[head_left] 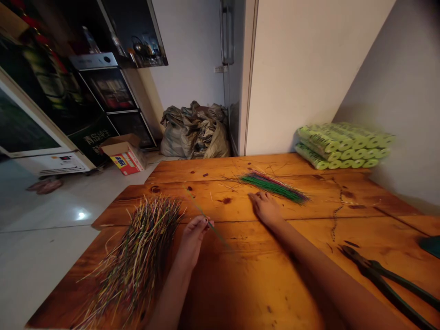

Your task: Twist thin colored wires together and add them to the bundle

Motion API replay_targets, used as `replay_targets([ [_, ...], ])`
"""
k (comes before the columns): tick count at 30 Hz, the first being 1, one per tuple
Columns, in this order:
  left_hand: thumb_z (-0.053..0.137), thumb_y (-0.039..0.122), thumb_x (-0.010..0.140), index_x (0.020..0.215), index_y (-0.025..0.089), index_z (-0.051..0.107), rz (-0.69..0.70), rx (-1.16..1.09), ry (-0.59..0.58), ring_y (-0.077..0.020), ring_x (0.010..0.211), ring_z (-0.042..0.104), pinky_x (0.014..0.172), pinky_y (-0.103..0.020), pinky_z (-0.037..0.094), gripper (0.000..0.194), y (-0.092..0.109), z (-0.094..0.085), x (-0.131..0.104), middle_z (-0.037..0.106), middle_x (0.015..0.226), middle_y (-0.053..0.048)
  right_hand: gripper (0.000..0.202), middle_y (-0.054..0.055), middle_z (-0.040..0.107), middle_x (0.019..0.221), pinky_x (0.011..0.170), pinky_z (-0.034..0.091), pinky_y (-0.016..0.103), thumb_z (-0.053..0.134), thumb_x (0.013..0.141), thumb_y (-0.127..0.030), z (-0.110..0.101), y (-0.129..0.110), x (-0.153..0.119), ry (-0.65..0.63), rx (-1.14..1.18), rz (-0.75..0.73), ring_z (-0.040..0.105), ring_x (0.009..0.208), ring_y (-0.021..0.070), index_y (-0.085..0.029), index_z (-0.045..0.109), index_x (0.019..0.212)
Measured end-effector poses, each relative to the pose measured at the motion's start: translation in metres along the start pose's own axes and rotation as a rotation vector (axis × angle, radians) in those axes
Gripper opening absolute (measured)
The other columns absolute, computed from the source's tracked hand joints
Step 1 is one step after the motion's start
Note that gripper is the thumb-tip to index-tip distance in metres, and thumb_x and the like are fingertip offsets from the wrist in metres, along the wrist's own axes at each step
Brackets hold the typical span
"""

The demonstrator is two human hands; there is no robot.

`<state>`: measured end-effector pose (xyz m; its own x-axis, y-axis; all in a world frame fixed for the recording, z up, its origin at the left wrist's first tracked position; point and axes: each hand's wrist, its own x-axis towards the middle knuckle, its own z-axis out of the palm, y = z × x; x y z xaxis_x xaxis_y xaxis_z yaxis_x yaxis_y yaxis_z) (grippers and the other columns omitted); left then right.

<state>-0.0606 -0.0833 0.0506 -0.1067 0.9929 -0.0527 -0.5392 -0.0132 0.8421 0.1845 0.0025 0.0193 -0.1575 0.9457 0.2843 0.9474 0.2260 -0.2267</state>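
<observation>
My left hand (197, 229) is closed in a pinch on a thin green wire (218, 236), held slantwise above the wooden table. Left of that hand lies a big loose pile of multicoloured wires (144, 247), many of them bent. On the table to the right rests my right hand (266, 208), fingers lying on the wood and apparently holding nothing. Just beyond it is a neater bundle of straight wires (273, 187), mostly green with some red and dark ones. The right fingertips are apart from that bundle.
Long-handled pliers (371, 270) lie at the right, below a thin dark twisted strand (337, 211). Yellow-green rolls (343, 144) are stacked at the table's far right. Beyond the wooden table (257, 266) stand stuffed sacks (194, 130) and an open cardboard box (125, 153).
</observation>
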Motion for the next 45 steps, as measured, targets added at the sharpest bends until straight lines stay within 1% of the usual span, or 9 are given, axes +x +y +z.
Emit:
replay_targets([
  [5, 0.074, 0.03, 0.057, 0.065, 0.015, 0.066, -0.041, 0.045, -0.041, -0.0106, 0.063, 0.059, 0.066, -0.022, 0.045, 0.018, 0.001, 0.001, -0.004, 0.065, 0.064, 0.0, 0.032, 0.012, 0.052, 0.107, 0.07, 0.033, 0.034, 0.033, 0.087, -0.022, 0.009, -0.003, 0.041, -0.034, -0.195, 0.006, 0.042, 0.095, 0.0267, -0.021, 0.05, 0.115],
  [9, 0.07, 0.03, 0.062, 0.068, 0.015, 0.067, -0.037, 0.103, -0.095, -0.0119, 0.065, 0.057, 0.067, -0.023, 0.043, 0.016, 0.001, 0.001, -0.007, 0.065, 0.065, -0.002, 0.029, 0.012, 0.054, 0.102, 0.069, 0.031, 0.033, 0.032, 0.088, -0.021, 0.003, -0.005, 0.043, -0.056, -0.296, -0.056, 0.042, 0.093, 0.0251, -0.018, 0.053, 0.107],
  [13, 0.068, 0.031, 0.064, 0.068, 0.015, 0.066, -0.043, 0.17, -0.111, -0.0121, 0.067, 0.055, 0.068, -0.024, 0.042, 0.017, -0.001, 0.003, -0.01, 0.064, 0.067, -0.002, 0.028, 0.013, 0.055, 0.098, 0.07, 0.029, 0.034, 0.032, 0.088, -0.017, -0.014, -0.01, 0.021, -0.088, -0.368, -0.153, 0.043, 0.092, 0.0244, -0.014, 0.058, 0.094],
  [18, 0.067, 0.034, 0.065, 0.07, 0.016, 0.066, -0.082, 0.227, -0.125, -0.0128, 0.07, 0.055, 0.069, -0.023, 0.041, 0.019, -0.005, 0.006, -0.013, 0.065, 0.071, -0.003, 0.019, 0.012, 0.059, 0.091, 0.07, 0.028, 0.034, 0.043, 0.082, -0.016, -0.042, -0.001, -0.031, -0.157, -0.428, -0.22, 0.045, 0.09, 0.0253, -0.015, 0.062, 0.082],
  [21, 0.068, 0.035, 0.063, 0.07, 0.016, 0.066, -0.101, 0.239, -0.118, -0.0137, 0.07, 0.056, 0.068, -0.023, 0.041, 0.021, -0.005, 0.006, -0.014, 0.065, 0.071, -0.003, 0.018, 0.01, 0.06, 0.092, 0.069, 0.028, 0.033, 0.044, 0.082, -0.017, -0.06, 0.009, -0.058, -0.18, -0.442, -0.198, 0.047, 0.089, 0.0239, -0.018, 0.062, 0.082],
  [24, 0.069, 0.037, 0.06, 0.07, 0.016, 0.066, -0.121, 0.241, -0.106, -0.0143, 0.07, 0.057, 0.069, -0.024, 0.041, 0.024, -0.004, 0.007, -0.013, 0.066, 0.07, -0.003, 0.021, 0.007, 0.061, 0.09, 0.069, 0.03, 0.03, 0.039, 0.085, -0.022, -0.071, 0.014, -0.069, -0.154, -0.397, -0.127, 0.049, 0.084, 0.0207, -0.02, 0.06, 0.086],
  [29, 0.067, 0.037, 0.062, 0.072, 0.015, 0.067, -0.126, 0.295, -0.111, -0.0148, 0.071, 0.058, 0.068, -0.024, 0.041, 0.024, -0.003, 0.011, -0.015, 0.067, 0.074, -0.005, 0.025, 0.007, 0.061, 0.088, 0.075, 0.032, 0.028, 0.036, 0.087, -0.026, -0.064, 0.015, -0.059, -0.127, -0.287, -0.064, 0.052, 0.085, 0.0182, -0.019, 0.06, 0.083],
  [38, 0.064, 0.034, 0.067, 0.075, 0.016, 0.067, -0.13, 0.289, -0.144, -0.013, 0.072, 0.057, 0.068, -0.022, 0.04, 0.02, -0.008, 0.01, -0.015, 0.067, 0.076, -0.004, 0.02, 0.012, 0.064, 0.081, 0.062, 0.037, 0.026, 0.042, 0.078, -0.014, -0.051, 0.021, -0.032, -0.219, -0.258, -0.031, 0.058, 0.071, 0.0195, -0.013, 0.062, 0.08],
  [45, 0.065, 0.031, 0.066, 0.075, 0.015, 0.068, -0.114, 0.239, -0.13, -0.0107, 0.069, 0.055, 0.065, -0.019, 0.038, 0.018, -0.009, 0.015, -0.017, 0.065, 0.073, -0.003, 0.021, 0.006, 0.063, 0.073, 0.059, 0.035, 0.021, 0.041, 0.076, -0.013, -0.045, 0.031, -0.039, -0.218, -0.172, 0.003, 0.055, 0.066, 0.014, -0.014, 0.062, 0.073],
])
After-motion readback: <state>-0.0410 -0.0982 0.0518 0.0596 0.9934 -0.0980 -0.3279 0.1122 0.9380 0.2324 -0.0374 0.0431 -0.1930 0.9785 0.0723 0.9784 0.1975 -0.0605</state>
